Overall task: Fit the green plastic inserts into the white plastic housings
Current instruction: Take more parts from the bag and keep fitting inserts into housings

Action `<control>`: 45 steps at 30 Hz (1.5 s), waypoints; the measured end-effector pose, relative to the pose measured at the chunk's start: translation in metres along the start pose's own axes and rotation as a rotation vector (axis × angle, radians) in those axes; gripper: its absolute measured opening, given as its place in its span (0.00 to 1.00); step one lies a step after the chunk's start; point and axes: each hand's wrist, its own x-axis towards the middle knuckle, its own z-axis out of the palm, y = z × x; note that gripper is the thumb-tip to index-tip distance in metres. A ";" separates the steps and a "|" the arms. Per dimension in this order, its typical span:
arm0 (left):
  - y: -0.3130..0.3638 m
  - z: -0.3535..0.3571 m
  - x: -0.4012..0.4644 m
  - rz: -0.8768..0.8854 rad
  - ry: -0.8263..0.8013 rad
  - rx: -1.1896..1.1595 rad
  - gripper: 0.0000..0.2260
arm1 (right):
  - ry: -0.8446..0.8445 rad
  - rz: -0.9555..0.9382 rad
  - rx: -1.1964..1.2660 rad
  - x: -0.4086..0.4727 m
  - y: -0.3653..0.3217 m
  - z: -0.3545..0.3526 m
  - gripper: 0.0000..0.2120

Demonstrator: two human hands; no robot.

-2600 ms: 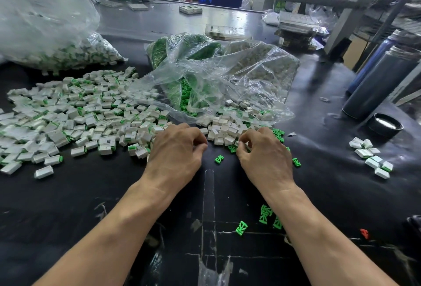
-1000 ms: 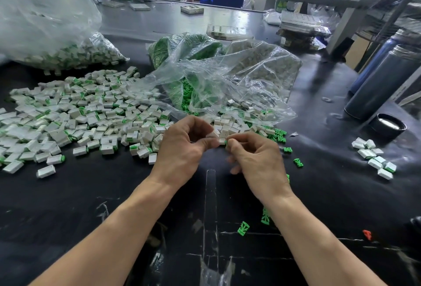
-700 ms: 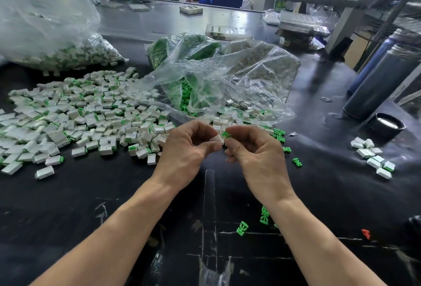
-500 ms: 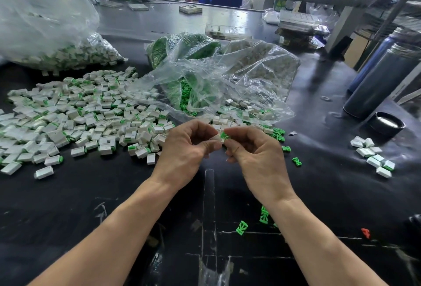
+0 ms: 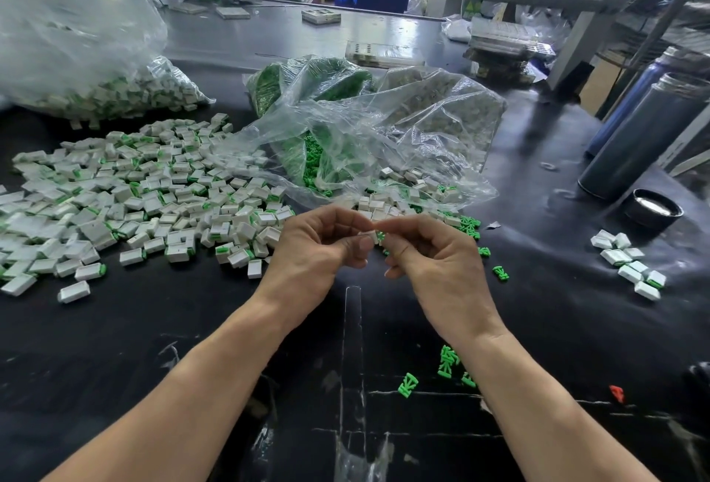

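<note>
I have one pair in hand right now. My left hand (image 5: 319, 247) pinches a white housing (image 5: 371, 236) between thumb and fingertips, and my right hand (image 5: 434, 259) pinches a green insert (image 5: 381, 237) against its open end. Both grips are pressed tight on their parts, held just above the counter (image 5: 153, 328). The insert touches the housing, but I cannot tell how deep it sits; I judge it is partly in and not yet seated.

Done so far, as I read it: the big pile (image 5: 134, 197) to my left shows many white housings with green at one end, so these look finished. A bag (image 5: 103, 93) behind it holds more of the same. A small group (image 5: 626, 262) lies well apart on my right.

Left to do: the clear bag (image 5: 384, 136) ahead still holds loose green inserts and white housings, and more housings spill from its mouth just beyond my hands. Loose inserts (image 5: 447, 360) lie near my right wrist. I judge a good deal of work remains.
</note>
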 end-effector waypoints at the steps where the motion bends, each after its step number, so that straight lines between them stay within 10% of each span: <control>1: 0.001 0.001 -0.001 -0.008 0.010 -0.018 0.07 | 0.017 0.020 0.031 0.000 0.000 0.000 0.09; 32: 0.010 0.008 -0.009 0.033 0.061 0.256 0.08 | 0.019 0.021 -0.303 -0.008 -0.005 -0.002 0.07; 45: 0.000 0.015 -0.002 0.029 0.114 0.048 0.08 | 0.057 0.208 0.160 -0.005 -0.004 0.007 0.21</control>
